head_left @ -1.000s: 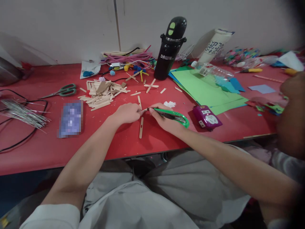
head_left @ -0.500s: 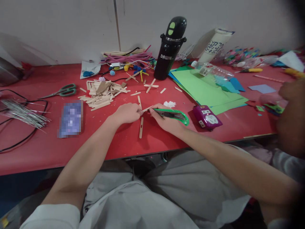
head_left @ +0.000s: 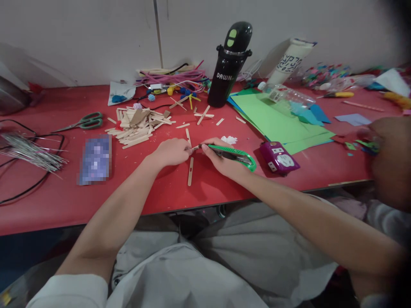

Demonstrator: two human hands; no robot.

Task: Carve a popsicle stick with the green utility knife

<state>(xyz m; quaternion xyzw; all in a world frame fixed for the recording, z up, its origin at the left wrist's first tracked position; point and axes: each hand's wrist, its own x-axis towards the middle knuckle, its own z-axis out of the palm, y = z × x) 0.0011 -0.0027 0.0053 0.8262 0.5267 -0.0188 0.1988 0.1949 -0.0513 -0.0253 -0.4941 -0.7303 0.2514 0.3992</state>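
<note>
My left hand (head_left: pixel 171 152) is closed, pinching a short wooden stick (head_left: pixel 194 148) flat against the red table (head_left: pixel 48 201). My right hand (head_left: pixel 221 160) is wrapped round a green utility knife (head_left: pixel 234 153), and the knife's tip meets the stick just right of my left fingers. Another wooden stick (head_left: pixel 190 170) lies on the table directly below both hands. A loose heap of wooden sticks (head_left: pixel 138 124) sits a little beyond my left hand.
Scissors (head_left: pixel 84 122) and a wire bundle (head_left: pixel 30 152) lie at left, near a blurred flat card (head_left: pixel 95 159). A black bottle (head_left: pixel 229 64), green paper (head_left: pixel 276 122) and a purple plug adapter (head_left: pixel 278 158) are at right. Another person's hand (head_left: pixel 390 158) is at the right edge.
My hands stay in place; the knife has shifted slightly against the stick. The other person's hand at the right edge has moved lower.
</note>
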